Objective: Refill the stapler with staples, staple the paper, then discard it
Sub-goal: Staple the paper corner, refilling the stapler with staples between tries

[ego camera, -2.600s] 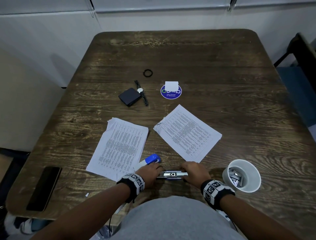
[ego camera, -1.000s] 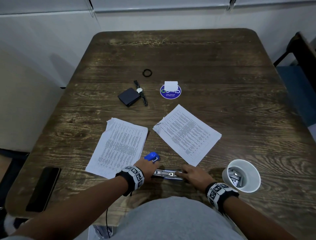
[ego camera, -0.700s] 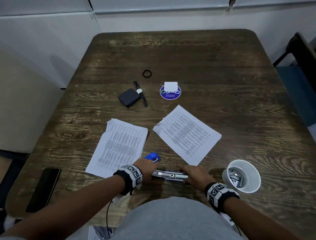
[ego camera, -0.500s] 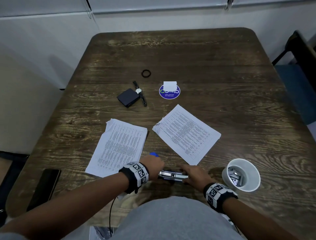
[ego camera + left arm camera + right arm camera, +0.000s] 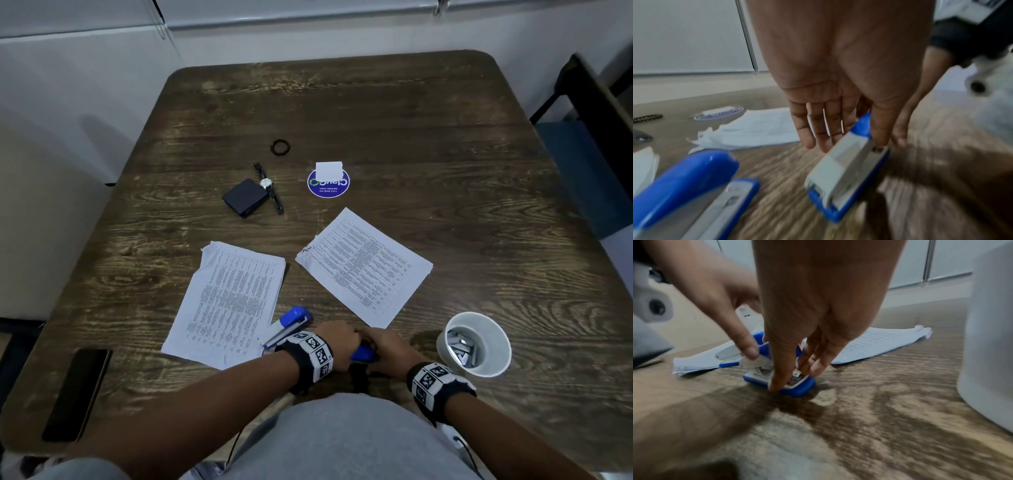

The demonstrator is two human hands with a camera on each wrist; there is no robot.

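A small blue stapler [image 5: 363, 354] lies at the table's near edge, and both hands are on it. My left hand [image 5: 337, 339] pinches its blue top between thumb and fingers [image 5: 824, 142], above the grey arm and blue base of the stapler [image 5: 844, 175]. My right hand [image 5: 383, 346] pinches the front end of the stapler [image 5: 797, 389], where metal shows under my fingers [image 5: 816, 369]. A white cup [image 5: 474, 346] with staple strips stands to the right. A printed paper stack [image 5: 233, 298] and a second printed set [image 5: 363, 267] lie beyond.
A second blue stapler [image 5: 291, 322] lies on the left stack's corner, close to my left wrist. Farther back are a dark wallet [image 5: 245, 198], a watch [image 5: 270, 188], a black ring [image 5: 281, 147] and a round blue sticker [image 5: 328, 183]. A phone [image 5: 77, 394] lies near left. A chair [image 5: 589, 137] stands right.
My left hand has moved right from beside the second stapler to meet my right hand. The bare metal rail seen between the hands is now covered by the blue top.
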